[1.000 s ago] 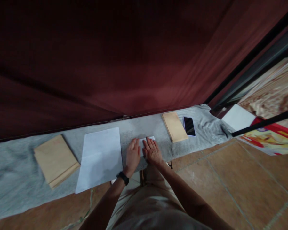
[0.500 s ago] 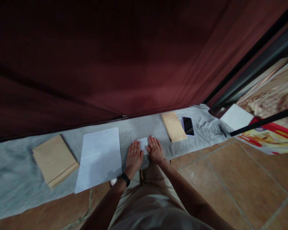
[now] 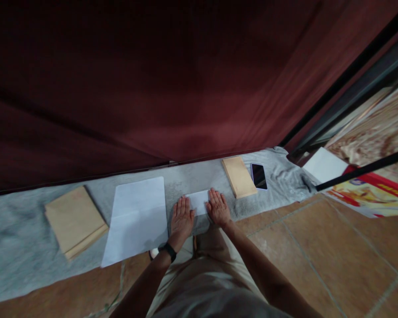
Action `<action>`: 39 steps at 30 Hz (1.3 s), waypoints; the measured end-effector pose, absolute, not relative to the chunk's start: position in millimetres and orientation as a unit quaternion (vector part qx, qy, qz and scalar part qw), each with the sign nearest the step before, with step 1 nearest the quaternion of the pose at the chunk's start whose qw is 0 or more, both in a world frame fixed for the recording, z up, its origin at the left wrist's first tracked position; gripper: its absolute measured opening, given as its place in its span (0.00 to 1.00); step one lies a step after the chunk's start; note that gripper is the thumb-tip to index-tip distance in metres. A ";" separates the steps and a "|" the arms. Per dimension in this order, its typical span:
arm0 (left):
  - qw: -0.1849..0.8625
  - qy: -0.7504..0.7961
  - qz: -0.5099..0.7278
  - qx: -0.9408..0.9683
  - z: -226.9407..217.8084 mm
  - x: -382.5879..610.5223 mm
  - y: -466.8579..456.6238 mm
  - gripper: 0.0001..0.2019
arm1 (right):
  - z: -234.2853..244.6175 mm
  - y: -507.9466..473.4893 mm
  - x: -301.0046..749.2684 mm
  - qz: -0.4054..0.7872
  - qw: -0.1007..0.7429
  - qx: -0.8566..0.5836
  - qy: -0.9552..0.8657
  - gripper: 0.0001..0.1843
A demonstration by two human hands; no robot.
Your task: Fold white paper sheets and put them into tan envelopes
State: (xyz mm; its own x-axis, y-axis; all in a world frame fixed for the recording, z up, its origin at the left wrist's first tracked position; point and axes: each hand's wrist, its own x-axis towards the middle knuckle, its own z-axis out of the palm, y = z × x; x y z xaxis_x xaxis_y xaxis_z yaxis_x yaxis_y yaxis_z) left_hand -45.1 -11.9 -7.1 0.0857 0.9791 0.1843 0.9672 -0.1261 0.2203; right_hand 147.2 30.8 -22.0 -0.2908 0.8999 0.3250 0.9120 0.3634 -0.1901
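On a grey-cloth-covered desk (image 3: 16,238), the left hand (image 3: 182,219) and right hand (image 3: 219,211) lie flat at opposite ends of a small white paper (image 3: 199,202), between large white paper (image 3: 137,212) and a kraft-paper stack (image 3: 239,176) beside a smartphone (image 3: 259,176).

This looks like a makeshift paper-working corner indoors; whether it belongs to a home or a shop, I cannot tell. The narrow tabletop (image 3: 192,180) is draped in a rumpled grey cloth (image 3: 16,238) and carries brown paper stacks towards both ends, white paper (image 3: 137,216) between them, and a phone (image 3: 259,176) near its right end. A dark red curtain (image 3: 185,97) hangs along the tabletop's far edge. Large orange-brown floor tiles (image 3: 318,243) show on its near side. Beyond its right end are a dark frame (image 3: 351,86), brown patterned fabric (image 3: 381,119) and a bright food-like print (image 3: 371,194).
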 end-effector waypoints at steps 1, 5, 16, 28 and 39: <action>0.023 0.648 0.144 0.747 -6.3 -41.4 -13.0 0.30 | -21.8 30.6 146.9 -0.016 0.191 -0.564 -0.803 0.31; 0.035 0.597 0.130 0.790 -4.6 -28.0 -21.0 0.30 | -22.2 30.8 147.9 -0.011 0.190 -0.563 -0.804 0.31; 0.012 0.583 0.107 0.806 0.2 -42.1 -35.3 0.31 | -15.2 29.4 126.2 0.030 0.192 -0.539 -0.820 0.28; 0.023 0.600 0.111 0.792 2.6 -50.9 -47.8 0.32 | -23.5 22.8 141.4 0.003 0.198 -0.499 -0.844 0.31; 0.034 0.608 0.114 0.785 2.4 -25.4 -0.4 0.29 | -22.8 20.8 145.0 -0.007 0.205 -0.500 -0.841 0.32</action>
